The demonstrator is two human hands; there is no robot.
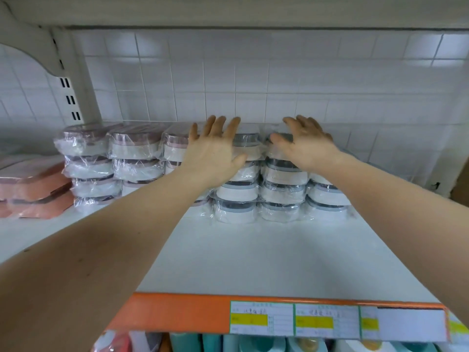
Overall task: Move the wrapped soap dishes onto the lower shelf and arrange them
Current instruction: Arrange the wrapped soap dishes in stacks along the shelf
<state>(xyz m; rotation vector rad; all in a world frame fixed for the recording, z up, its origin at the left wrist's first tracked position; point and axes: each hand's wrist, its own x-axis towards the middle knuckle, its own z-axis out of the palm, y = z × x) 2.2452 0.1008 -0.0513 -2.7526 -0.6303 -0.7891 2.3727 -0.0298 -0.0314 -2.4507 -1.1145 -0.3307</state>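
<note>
Stacks of round white soap dishes wrapped in crinkled clear film [234,191] are seen at the back of the white shelf board [253,255], against the white tiled wall [253,80]. Six stacks are counted across, possibly a seventh hidden behind the left forearm. The left stacks carry pinkish-brown rims and the right ones grey rims. Four tiers are counted in most stacks; the rightmost stack is partly hidden by the right forearm, so its count cannot be told.

The left hand [215,151] is spread wide, fingers straight and apart, and is laid flat against the upper dishes of a middle stack. The right hand [305,146] is opened with fingers loosely bent, and is rested on top of a neighbouring grey-rimmed stack. The two hands are held near each other but not touching; nothing is gripped.

Flat salmon-pink wrapped packs [35,191], at least two, are stacked at the left end of the shelf. An orange shelf-edge strip [177,313] bears three price labels with yellow bands [261,318]; their print is blurred.
</note>
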